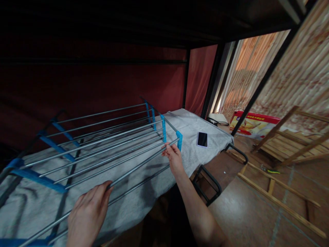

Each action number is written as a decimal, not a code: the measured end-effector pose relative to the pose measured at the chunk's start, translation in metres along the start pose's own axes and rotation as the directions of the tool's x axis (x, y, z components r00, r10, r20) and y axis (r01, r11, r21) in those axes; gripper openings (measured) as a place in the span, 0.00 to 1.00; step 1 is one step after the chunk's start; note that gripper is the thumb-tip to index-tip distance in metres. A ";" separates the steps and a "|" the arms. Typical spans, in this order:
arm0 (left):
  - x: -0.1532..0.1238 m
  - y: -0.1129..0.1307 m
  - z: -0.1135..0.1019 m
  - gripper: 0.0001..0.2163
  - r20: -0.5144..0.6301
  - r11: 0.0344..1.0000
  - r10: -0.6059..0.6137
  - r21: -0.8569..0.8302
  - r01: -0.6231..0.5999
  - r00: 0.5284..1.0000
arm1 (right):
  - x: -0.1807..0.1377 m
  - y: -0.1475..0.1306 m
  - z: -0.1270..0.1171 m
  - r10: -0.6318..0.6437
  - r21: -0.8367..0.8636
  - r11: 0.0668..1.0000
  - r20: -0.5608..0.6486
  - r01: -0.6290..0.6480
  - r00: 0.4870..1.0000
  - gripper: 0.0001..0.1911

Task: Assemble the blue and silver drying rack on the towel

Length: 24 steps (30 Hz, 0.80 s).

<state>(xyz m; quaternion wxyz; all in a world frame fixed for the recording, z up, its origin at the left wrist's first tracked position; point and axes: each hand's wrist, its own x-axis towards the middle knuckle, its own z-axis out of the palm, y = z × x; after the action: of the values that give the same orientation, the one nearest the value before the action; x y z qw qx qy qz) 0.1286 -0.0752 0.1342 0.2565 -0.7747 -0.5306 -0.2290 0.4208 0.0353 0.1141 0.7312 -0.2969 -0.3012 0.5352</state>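
Observation:
A shoe rack of grey metal tubes and blue plastic connectors lies on a grey blanket (pixel 195 118). One long metal tube (pixel 137 167) runs diagonally across the near side. My left hand (pixel 89 211) is wrapped around this tube toward its lower left part. Near its far right end, my right hand (pixel 174 158) pinches it between thumb and fingers, just below a blue connector (pixel 179 139). The tube's end meets that connector; how deep it sits I cannot tell. More tubes span between the blue side pieces, and a blue side bar (pixel 38 177) is at the left.
A phone (pixel 202 139) lies on the blanket right of the rack. Black metal posts and a low dark deck surround the bed. A red and yellow box (pixel 253 124), a wooden frame (pixel 275 195) and a yellow-handled tool (pixel 272 171) are on the floor at the right.

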 end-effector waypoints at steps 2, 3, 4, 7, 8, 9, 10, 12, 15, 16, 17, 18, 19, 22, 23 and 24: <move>0.003 -0.001 -0.002 0.13 -0.010 1.000 0.013 -0.007 -0.013 1.000 | -0.001 0.001 0.000 -0.001 -0.043 0.999 0.002 0.001 1.000 0.18; 0.005 -0.002 -0.003 0.14 -0.012 1.000 0.018 -0.011 -0.018 1.000 | -0.002 0.002 -0.001 -0.009 -0.086 0.996 0.001 0.009 1.000 0.18; 0.006 -0.003 -0.004 0.14 -0.015 1.000 0.022 -0.014 -0.022 1.000 | -0.004 0.002 -0.003 -0.030 -0.145 0.989 -0.010 0.028 1.000 0.18; 0.013 -0.005 -0.010 0.14 -0.025 0.999 0.034 -0.009 -0.034 0.999 | -0.009 -0.002 -0.016 -0.236 -0.389 0.907 -0.146 0.164 0.961 0.20; 0.015 -0.006 -0.012 0.14 -0.025 0.999 0.040 -0.008 -0.041 0.999 | -0.009 -0.006 -0.021 -0.345 -0.470 0.856 -0.209 0.215 0.915 0.19; 0.018 -0.008 -0.014 0.14 -0.021 0.999 0.050 -0.009 -0.051 0.999 | -0.008 -0.009 -0.026 -0.450 -0.544 0.799 -0.257 0.257 0.855 0.18; 0.020 -0.010 -0.015 0.14 -0.019 0.998 0.060 -0.010 -0.060 0.998 | -0.007 -0.013 -0.031 -0.533 -0.603 0.745 -0.279 0.287 0.799 0.18; 0.025 -0.015 -0.016 0.14 -0.014 0.997 0.074 -0.014 -0.074 0.997 | -0.001 -0.018 -0.037 -0.602 -0.659 0.679 -0.249 0.324 0.758 0.21; 0.029 -0.020 -0.013 0.13 0.001 0.996 0.087 -0.017 -0.087 0.996 | 0.007 -0.019 -0.040 -0.519 -0.638 0.695 -0.125 0.332 0.845 0.27; 0.029 -0.020 -0.013 0.12 0.012 0.996 0.090 -0.018 -0.090 0.996 | 0.007 -0.017 -0.040 -0.483 -0.631 0.708 -0.102 0.319 0.870 0.29; 0.029 -0.019 -0.014 0.12 0.024 0.996 0.091 -0.017 -0.091 0.996 | 0.007 -0.016 -0.040 -0.457 -0.634 0.713 -0.094 0.301 0.885 0.30; 0.029 -0.016 -0.016 0.12 0.039 0.996 0.087 -0.013 -0.087 0.995 | 0.005 -0.015 -0.040 -0.445 -0.647 0.708 -0.097 0.284 0.890 0.31; 0.029 -0.012 -0.020 0.12 0.056 0.997 0.073 -0.004 -0.073 0.996 | 0.004 -0.014 -0.041 -0.443 -0.667 0.696 -0.108 0.266 0.890 0.31; 0.033 0.002 -0.031 0.11 0.098 1.000 -0.013 0.001 0.013 0.995 | 0.002 -0.013 -0.043 -0.494 -0.731 0.618 -0.077 0.288 0.866 0.31; 0.035 0.005 -0.033 0.10 0.122 0.999 -0.046 -0.003 0.047 0.991 | 0.003 -0.013 -0.044 -0.517 -0.740 0.600 -0.067 0.306 0.853 0.32; 0.037 0.007 -0.035 0.09 0.143 0.997 -0.078 -0.007 0.080 0.987 | 0.004 -0.013 -0.045 -0.531 -0.743 0.587 -0.054 0.321 0.846 0.33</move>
<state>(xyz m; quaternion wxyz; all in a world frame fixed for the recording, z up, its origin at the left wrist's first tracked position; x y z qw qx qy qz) 0.1448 -0.0739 0.1836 0.2038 -0.7690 -0.5765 -0.1862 0.4635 0.0313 0.0955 0.7000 -0.5427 -0.4433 0.1377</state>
